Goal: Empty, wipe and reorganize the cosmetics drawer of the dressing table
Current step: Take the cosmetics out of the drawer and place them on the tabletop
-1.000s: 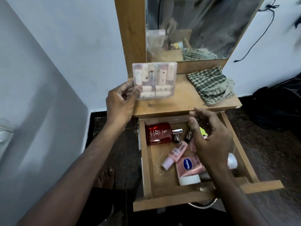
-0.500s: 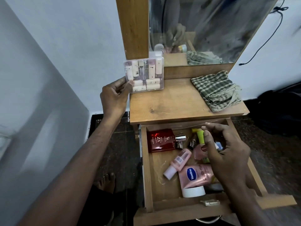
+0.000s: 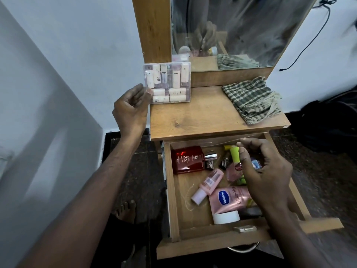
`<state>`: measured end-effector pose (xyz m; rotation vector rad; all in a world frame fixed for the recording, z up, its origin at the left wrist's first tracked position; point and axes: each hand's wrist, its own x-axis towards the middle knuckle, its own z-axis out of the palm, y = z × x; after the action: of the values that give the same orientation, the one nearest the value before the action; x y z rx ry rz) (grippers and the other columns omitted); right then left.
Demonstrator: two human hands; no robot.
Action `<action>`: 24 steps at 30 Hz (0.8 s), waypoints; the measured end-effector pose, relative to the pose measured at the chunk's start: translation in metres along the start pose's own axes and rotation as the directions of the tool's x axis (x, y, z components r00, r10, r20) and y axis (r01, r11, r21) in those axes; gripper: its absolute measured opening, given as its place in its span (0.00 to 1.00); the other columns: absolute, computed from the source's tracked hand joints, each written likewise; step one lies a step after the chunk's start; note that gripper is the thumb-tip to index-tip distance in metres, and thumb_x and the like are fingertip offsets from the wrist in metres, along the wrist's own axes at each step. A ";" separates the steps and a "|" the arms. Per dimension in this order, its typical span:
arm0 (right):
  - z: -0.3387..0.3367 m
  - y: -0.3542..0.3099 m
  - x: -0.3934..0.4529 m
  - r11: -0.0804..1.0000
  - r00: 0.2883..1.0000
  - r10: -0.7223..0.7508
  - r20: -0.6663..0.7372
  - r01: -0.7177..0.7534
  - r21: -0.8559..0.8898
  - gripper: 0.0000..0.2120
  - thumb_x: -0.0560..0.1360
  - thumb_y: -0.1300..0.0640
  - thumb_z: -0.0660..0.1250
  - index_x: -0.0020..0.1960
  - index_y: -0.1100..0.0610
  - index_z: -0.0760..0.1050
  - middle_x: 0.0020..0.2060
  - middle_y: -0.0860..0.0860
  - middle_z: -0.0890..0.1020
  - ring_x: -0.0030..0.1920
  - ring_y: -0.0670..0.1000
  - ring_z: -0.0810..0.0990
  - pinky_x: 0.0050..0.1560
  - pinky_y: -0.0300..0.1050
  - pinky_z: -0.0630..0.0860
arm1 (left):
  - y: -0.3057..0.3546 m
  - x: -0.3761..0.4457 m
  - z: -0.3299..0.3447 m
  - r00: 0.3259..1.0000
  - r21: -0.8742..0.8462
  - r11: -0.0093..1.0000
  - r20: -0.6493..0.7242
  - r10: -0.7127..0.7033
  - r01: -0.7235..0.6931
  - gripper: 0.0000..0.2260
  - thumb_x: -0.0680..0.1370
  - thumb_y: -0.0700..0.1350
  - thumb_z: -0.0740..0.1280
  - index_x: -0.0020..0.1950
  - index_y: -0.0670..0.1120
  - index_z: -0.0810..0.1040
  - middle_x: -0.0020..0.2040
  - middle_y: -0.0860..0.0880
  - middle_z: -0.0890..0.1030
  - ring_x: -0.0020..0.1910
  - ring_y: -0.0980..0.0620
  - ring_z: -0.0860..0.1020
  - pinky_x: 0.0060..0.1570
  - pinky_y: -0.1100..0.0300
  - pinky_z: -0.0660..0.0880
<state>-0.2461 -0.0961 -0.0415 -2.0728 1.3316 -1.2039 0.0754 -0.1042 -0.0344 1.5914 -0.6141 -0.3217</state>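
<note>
Head view, drawer (image 3: 172, 190) (open) holding Vaseline tube (image 3: 230, 199)

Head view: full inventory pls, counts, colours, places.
Clear case of small tubes: 1, pinkish, tabletop back-left corner
Checked cloth: 1, green-beige, tabletop right
Perfume bottle: 1, red, drawer back-left
Small pink bottle: 1, drawer middle
Vaseline tube: 1, pink, white cap, drawer front
Green tube: 1, drawer back
Mirror: 1, above tabletop
Left hand: touches case's edge
Right hand: curled over drawer, grip unclear
</note>
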 end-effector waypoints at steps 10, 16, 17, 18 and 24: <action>-0.026 0.010 -0.009 0.990 0.996 0.081 0.030 -0.077 -0.116 0.11 0.78 0.51 0.75 0.58 0.54 0.82 0.48 0.46 0.85 0.47 0.46 0.84 0.51 0.49 0.82 | 0.028 -0.123 -0.017 0.644 0.261 0.666 0.636 0.425 -0.698 0.15 0.81 0.50 0.72 0.66 0.49 0.77 0.63 0.51 0.78 0.61 0.58 0.73 0.60 0.56 0.76; -0.014 0.025 -0.009 0.932 0.922 0.192 0.337 -0.064 -0.357 0.33 0.68 0.35 0.79 0.66 0.53 0.81 0.56 0.51 0.84 0.56 0.50 0.82 0.59 0.49 0.81 | 0.005 -0.149 -0.005 0.602 0.563 0.422 0.797 -0.051 -0.710 0.41 0.81 0.55 0.72 0.86 0.47 0.53 0.82 0.47 0.62 0.80 0.47 0.63 0.76 0.52 0.67; -0.013 0.025 -0.007 0.925 0.918 0.188 0.348 -0.047 -0.377 0.35 0.67 0.35 0.79 0.67 0.53 0.80 0.57 0.51 0.85 0.57 0.51 0.82 0.60 0.49 0.80 | 0.003 -0.150 -0.002 0.610 0.585 0.355 0.791 -0.048 -0.729 0.42 0.80 0.55 0.73 0.86 0.45 0.53 0.82 0.45 0.63 0.80 0.46 0.65 0.76 0.53 0.67; -0.012 0.024 -0.007 0.925 0.920 0.178 0.349 -0.035 -0.379 0.35 0.66 0.35 0.80 0.67 0.52 0.80 0.57 0.51 0.85 0.57 0.51 0.82 0.60 0.49 0.80 | 0.002 -0.150 0.001 0.614 0.595 0.305 0.788 -0.042 -0.743 0.43 0.80 0.55 0.73 0.86 0.44 0.53 0.81 0.44 0.65 0.79 0.45 0.66 0.75 0.53 0.68; -0.015 0.022 -0.008 0.946 0.942 0.034 0.333 0.078 -0.315 0.28 0.68 0.42 0.82 0.64 0.52 0.82 0.53 0.48 0.86 0.53 0.49 0.82 0.55 0.48 0.80 | -0.002 -0.143 0.021 0.611 0.606 0.207 0.790 -0.045 -0.768 0.36 0.77 0.49 0.77 0.81 0.43 0.64 0.74 0.42 0.71 0.70 0.43 0.75 0.65 0.51 0.76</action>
<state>-0.2719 -0.0981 -0.0524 -2.3910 1.4135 -0.6230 -0.0523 -0.0419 -0.0605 2.3209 -2.1538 -0.0698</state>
